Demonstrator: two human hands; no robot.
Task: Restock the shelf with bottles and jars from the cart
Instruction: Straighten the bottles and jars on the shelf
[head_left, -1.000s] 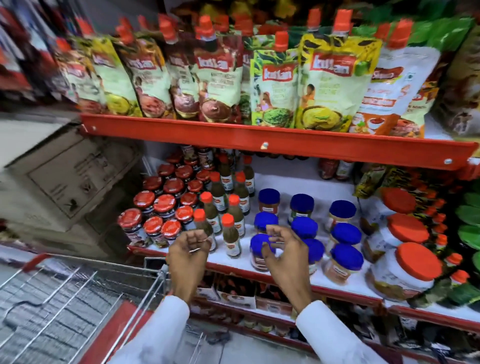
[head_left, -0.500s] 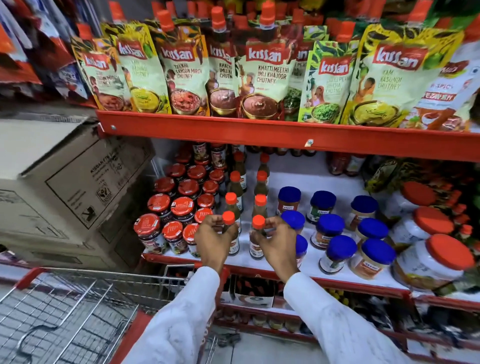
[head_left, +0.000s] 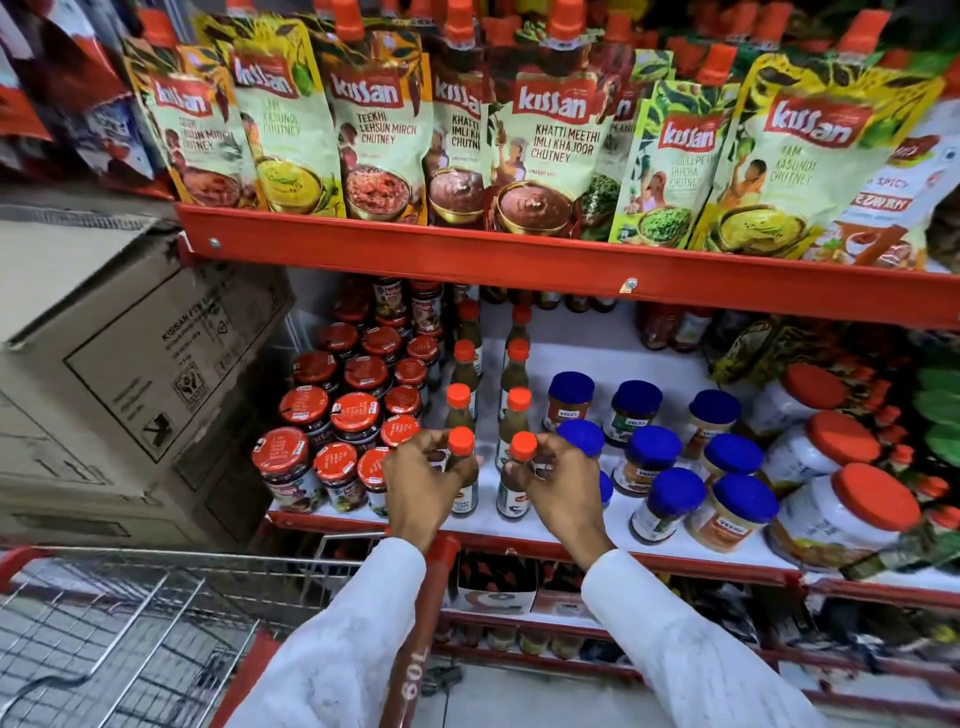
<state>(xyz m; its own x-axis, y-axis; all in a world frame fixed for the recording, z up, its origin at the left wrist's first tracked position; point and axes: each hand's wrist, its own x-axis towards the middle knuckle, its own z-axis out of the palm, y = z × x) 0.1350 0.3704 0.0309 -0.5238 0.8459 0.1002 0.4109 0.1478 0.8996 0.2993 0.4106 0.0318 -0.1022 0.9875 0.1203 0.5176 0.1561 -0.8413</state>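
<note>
Two rows of small dark sauce bottles with orange caps run back along the white shelf (head_left: 618, 514). My left hand (head_left: 423, 480) is wrapped around the front bottle of the left row (head_left: 461, 444). My right hand (head_left: 558, 480) grips the front bottle of the right row (head_left: 522, 448). Both bottles stand upright on the shelf near its front edge. Red-lidded jars (head_left: 306, 457) crowd the shelf to the left of the bottles. Blue-lidded jars (head_left: 660, 493) stand to the right. The wire cart (head_left: 156, 623) sits at the lower left, and the part in view holds nothing.
Kissan chutney pouches (head_left: 540, 150) line the red shelf above. Cardboard boxes (head_left: 130, 374) are stacked at the left. Large white jars with orange lids (head_left: 852, 514) stand at the far right. A lower shelf holds more small goods (head_left: 493, 592).
The view has shifted closer and to the left. Both hands went from loosely touching jars and bottles to gripping the two front orange-capped bottles, side by side.
</note>
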